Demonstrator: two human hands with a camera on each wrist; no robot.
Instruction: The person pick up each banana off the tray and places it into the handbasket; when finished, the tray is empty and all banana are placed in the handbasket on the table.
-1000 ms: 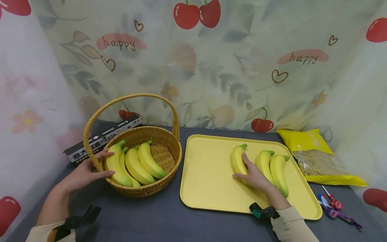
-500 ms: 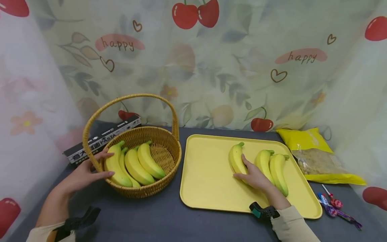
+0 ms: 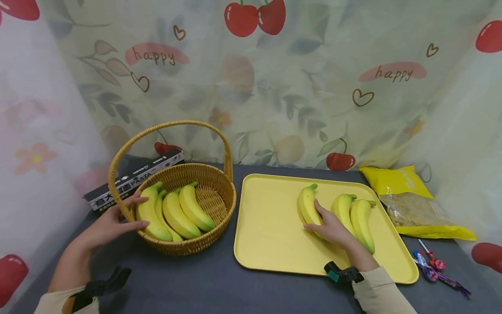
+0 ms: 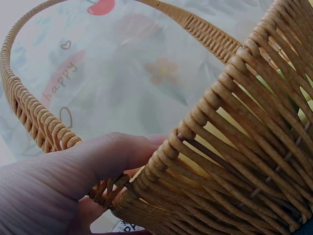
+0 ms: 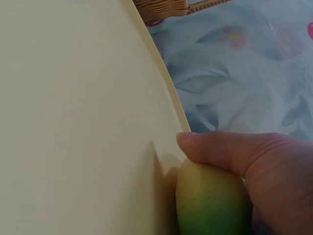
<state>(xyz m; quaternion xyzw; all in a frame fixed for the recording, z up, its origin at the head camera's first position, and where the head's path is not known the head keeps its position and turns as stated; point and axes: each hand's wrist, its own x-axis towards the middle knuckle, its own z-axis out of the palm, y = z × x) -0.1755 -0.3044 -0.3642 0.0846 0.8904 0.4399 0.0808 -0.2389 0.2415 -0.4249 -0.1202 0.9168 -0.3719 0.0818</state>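
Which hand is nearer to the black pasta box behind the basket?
Left. The left hand holds the wicker basket's rim just in front of the pasta box; the right hand grips a banana on the yellow tray.

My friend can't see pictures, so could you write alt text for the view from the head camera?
A person's right hand grips one banana on a yellow tray beside two more bananas. Their left hand holds the rim of a wicker basket containing a bunch of bananas, on a dark table.

Basket (image 3: pixel 211 192) woven wicker, rough; tray (image 3: pixel 270 226) smooth matt plastic; bananas (image 3: pixel 176 213) smooth, slight sheen; tabletop (image 3: pixel 219 283) dark matt.
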